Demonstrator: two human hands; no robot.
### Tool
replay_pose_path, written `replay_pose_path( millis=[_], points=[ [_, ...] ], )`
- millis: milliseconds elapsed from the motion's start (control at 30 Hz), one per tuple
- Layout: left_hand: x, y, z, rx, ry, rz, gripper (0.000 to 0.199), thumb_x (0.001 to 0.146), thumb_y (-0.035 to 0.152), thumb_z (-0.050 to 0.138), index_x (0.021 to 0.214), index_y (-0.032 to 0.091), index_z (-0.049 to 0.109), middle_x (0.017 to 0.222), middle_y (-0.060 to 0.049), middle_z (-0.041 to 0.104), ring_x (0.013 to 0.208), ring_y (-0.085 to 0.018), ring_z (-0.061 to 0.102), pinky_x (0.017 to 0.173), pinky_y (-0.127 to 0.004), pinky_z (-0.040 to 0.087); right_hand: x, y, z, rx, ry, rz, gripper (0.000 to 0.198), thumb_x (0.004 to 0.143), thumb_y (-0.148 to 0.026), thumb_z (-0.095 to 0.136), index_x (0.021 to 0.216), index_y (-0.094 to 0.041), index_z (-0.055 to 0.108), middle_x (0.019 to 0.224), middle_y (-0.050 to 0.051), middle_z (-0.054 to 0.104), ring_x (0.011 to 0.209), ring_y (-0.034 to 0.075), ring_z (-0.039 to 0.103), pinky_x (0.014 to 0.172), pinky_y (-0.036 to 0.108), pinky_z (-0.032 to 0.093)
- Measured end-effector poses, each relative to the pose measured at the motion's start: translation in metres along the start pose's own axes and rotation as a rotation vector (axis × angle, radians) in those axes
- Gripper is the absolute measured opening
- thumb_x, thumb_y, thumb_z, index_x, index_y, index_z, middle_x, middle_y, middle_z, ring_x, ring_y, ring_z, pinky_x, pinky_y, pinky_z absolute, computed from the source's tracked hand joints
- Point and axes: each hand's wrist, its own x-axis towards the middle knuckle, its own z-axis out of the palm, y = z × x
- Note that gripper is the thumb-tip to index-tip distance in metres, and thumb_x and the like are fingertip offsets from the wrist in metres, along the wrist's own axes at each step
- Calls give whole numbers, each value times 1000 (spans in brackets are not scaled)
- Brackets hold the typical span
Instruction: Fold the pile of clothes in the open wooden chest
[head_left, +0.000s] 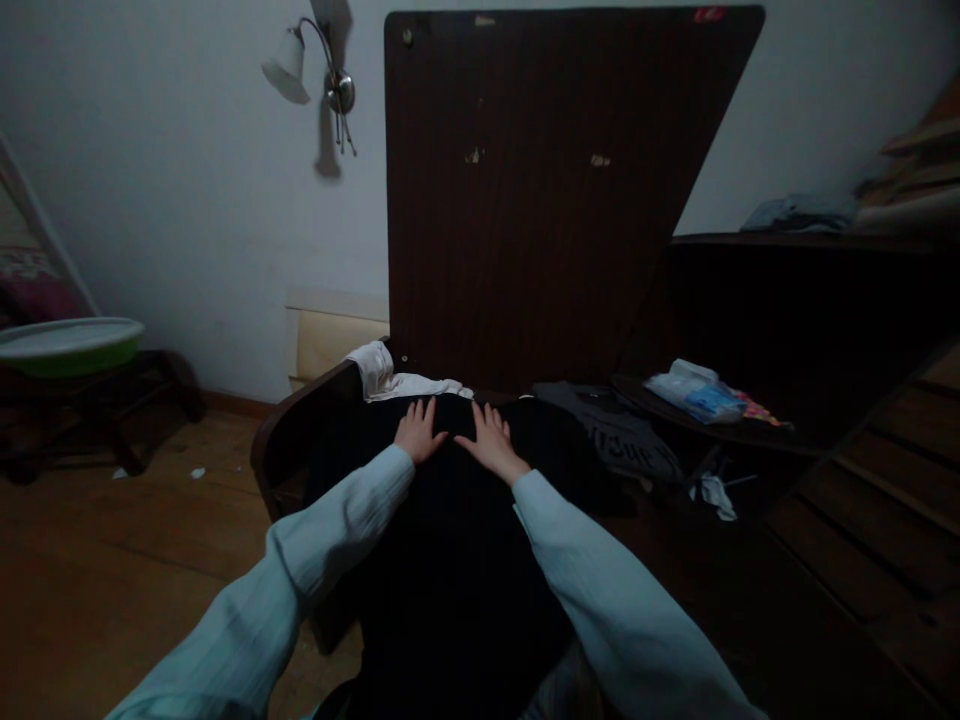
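A black garment is spread out in front of me over a dark wooden seat with a curved armrest. Flat on its upper part lies my left hand, fingers stretched out. My right hand rests beside it with fingers spread, the two thumbs pointing toward each other. Neither hand grips anything. Just beyond the fingertips is a white cloth, draped partly over the armrest. To the right lies a dark grey shirt with black lettering. The garment's details are lost in the dim light.
A large dark board stands upright against the wall behind the seat. On the right, a shelf holds a plastic packet. At left, a green basin sits on a low wooden stand. A lamp hangs on the wall.
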Motion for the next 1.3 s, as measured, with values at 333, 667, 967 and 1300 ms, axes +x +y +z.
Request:
replay_pose_path(
  millis=[333, 667, 967, 1300],
  points=[
    [-22, -9, 44, 53, -112, 28, 57, 83, 45, 34, 128, 10, 35, 137, -17, 28, 127, -27, 21, 100, -39, 22, -27, 11, 34, -71, -180, -31, 61, 84, -52, 25, 132, -15, 28, 140, 15, 19, 129, 28, 12, 100, 48, 12],
    [-26, -6, 42, 73, -134, 45, 58, 83, 48, 28, 129, 12, 34, 138, -14, 27, 127, -25, 22, 100, -40, 22, -30, 10, 36, -115, -143, -17, 58, 84, -50, 25, 131, -17, 30, 140, 13, 23, 128, 27, 16, 100, 46, 14],
    [-27, -6, 41, 33, -89, 38, 55, 82, 44, 36, 125, 11, 39, 135, -15, 33, 125, -27, 26, 99, -39, 24, -29, 13, 39, -50, -104, -174, 48, 85, -41, 29, 128, -18, 35, 138, 6, 30, 127, 20, 21, 101, 40, 18],
    [-26, -8, 41, 43, -65, 50, 52, 81, 44, 38, 123, 13, 42, 133, -14, 36, 124, -26, 29, 98, -40, 26, -28, 14, 38, -23, -125, -205, 48, 85, -43, 31, 126, -19, 39, 137, 6, 32, 126, 21, 23, 100, 42, 20]
  ],
)
